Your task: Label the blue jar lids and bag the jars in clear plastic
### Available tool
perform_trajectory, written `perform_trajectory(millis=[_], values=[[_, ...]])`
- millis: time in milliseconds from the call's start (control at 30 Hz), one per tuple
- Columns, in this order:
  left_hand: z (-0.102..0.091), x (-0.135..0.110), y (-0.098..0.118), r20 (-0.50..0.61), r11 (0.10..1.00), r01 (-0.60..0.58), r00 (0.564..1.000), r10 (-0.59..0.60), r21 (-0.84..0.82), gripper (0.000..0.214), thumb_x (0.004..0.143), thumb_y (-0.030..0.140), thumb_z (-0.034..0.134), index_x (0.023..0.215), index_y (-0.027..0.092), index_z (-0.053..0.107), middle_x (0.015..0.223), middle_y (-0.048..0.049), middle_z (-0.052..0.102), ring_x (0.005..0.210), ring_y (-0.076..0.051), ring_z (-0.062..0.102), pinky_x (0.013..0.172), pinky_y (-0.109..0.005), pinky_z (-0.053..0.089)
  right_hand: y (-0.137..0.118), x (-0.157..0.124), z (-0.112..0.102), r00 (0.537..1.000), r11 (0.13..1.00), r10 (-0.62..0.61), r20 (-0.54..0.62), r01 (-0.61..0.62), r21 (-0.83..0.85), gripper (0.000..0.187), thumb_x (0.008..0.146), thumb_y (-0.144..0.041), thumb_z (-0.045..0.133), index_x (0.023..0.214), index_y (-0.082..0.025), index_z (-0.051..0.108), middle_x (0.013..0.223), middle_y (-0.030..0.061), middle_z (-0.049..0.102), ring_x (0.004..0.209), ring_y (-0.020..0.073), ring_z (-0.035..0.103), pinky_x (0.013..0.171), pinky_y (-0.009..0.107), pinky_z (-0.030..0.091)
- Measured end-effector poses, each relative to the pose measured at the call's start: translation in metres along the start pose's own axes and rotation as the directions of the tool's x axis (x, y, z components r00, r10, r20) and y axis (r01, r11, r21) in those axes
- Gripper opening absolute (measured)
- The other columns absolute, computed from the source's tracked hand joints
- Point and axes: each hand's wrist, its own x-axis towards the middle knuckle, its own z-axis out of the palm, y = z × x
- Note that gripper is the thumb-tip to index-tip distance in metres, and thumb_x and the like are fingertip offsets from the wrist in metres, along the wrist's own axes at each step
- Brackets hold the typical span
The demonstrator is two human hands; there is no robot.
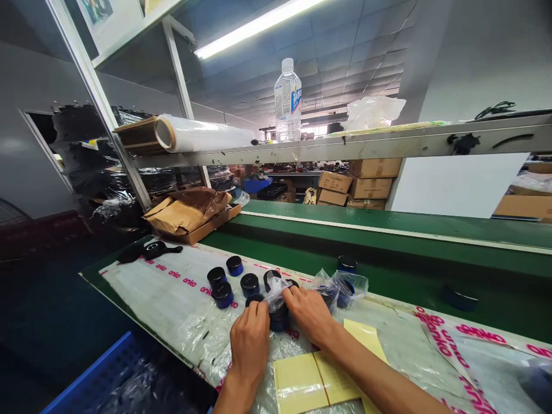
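Both my hands meet over a small dark jar wrapped in a clear plastic bag [276,303] on the bench. My left hand [250,339] curls its fingers against the jar's left side. My right hand [308,310] pinches the crinkled bag at the top right. Several blue jars with black lids [224,290] stand loose just beyond my left hand. More jars in clear bags [340,287] lie to the right of my right hand. A yellow paper sheet [319,376] lies under my right forearm.
Printed plastic film [172,287] covers the bench top. A green conveyor belt [388,253] runs behind it. A blue crate [90,379] sits at lower left. An open cardboard box [190,215] stands at the back left. Overhead shelf carries a water bottle [288,100] and film roll [202,133].
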Motion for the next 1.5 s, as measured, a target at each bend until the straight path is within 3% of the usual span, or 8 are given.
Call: perform_trajectory(millis=[267,467,767,1000,1200,1400,1500], values=[[0.006,-0.021,-0.001,0.009,0.994,0.040,0.999,-0.039,-0.105,0.022,0.094,0.005,0.049,0.090,0.022,0.062,0.078,0.0009,0.065,0.070,-0.018,0.068,0.061,-0.029,0.046,0.001,-0.011,0.005,0.998,0.995,0.051,0.042,-0.054,0.083,0.019,0.093,-0.003,0.052,0.099,-0.017,0.063,0.094,0.0095,0.074,0.087,0.0246,0.073,0.063,0.026,0.047],[0.007,-0.023,-0.001,0.005,0.987,0.036,0.999,-0.036,-0.154,0.020,0.095,0.008,0.049,0.088,0.022,0.061,0.076,0.0017,0.065,0.070,-0.017,0.068,0.062,-0.028,0.048,0.001,-0.020,0.007,0.992,0.982,0.116,0.046,-0.122,0.146,0.021,0.099,-0.013,0.047,0.098,-0.019,0.067,0.094,0.0077,0.076,0.084,0.0213,0.073,0.065,0.024,0.045],[0.010,-0.030,-0.007,0.044,0.984,-0.047,0.998,0.055,-0.173,0.025,0.093,0.004,0.048,0.082,0.023,0.060,0.082,0.0009,0.069,0.074,-0.016,0.069,0.069,-0.025,0.051,0.005,-0.033,0.003,0.998,0.982,-0.014,0.063,0.002,0.189,0.016,0.096,-0.013,0.055,0.096,-0.022,0.069,0.100,0.0030,0.074,0.092,0.0194,0.069,0.071,0.024,0.046],[0.012,-0.025,0.002,0.046,0.996,0.046,0.998,-0.042,-0.081,0.023,0.093,0.004,0.050,0.085,0.023,0.062,0.077,0.0009,0.068,0.069,-0.019,0.067,0.061,-0.028,0.046,0.001,-0.016,0.007,0.998,0.991,0.057,0.024,-0.059,0.121,0.021,0.095,-0.006,0.050,0.104,-0.019,0.065,0.105,0.0096,0.070,0.097,0.0241,0.068,0.071,0.027,0.048],[0.015,-0.024,0.008,0.038,0.988,0.139,0.990,-0.136,-0.072,0.021,0.093,0.006,0.049,0.088,0.022,0.062,0.076,0.0000,0.068,0.069,-0.019,0.068,0.060,-0.029,0.044,-0.008,-0.005,0.010,0.988,0.984,0.135,0.073,-0.142,0.108,0.025,0.096,-0.005,0.046,0.101,-0.015,0.067,0.096,0.0122,0.074,0.084,0.0248,0.074,0.064,0.027,0.049],[0.010,-0.026,0.009,0.066,0.985,0.120,0.992,-0.112,-0.127,0.021,0.090,0.008,0.053,0.081,0.024,0.062,0.076,0.0004,0.067,0.073,-0.019,0.068,0.064,-0.029,0.046,-0.007,-0.010,0.009,0.983,0.980,0.101,0.154,-0.125,0.152,0.020,0.090,-0.007,0.055,0.088,-0.016,0.073,0.091,0.0108,0.077,0.080,0.0242,0.075,0.063,0.026,0.048],[0.009,-0.027,0.008,0.063,0.981,0.115,0.992,-0.106,-0.154,0.023,0.092,0.007,0.050,0.080,0.023,0.062,0.081,-0.0009,0.068,0.076,-0.019,0.068,0.066,-0.029,0.047,-0.003,-0.018,0.006,0.986,0.977,0.096,0.139,-0.120,0.177,0.022,0.092,-0.009,0.053,0.094,-0.019,0.072,0.098,0.0084,0.076,0.086,0.0225,0.074,0.066,0.025,0.049]])
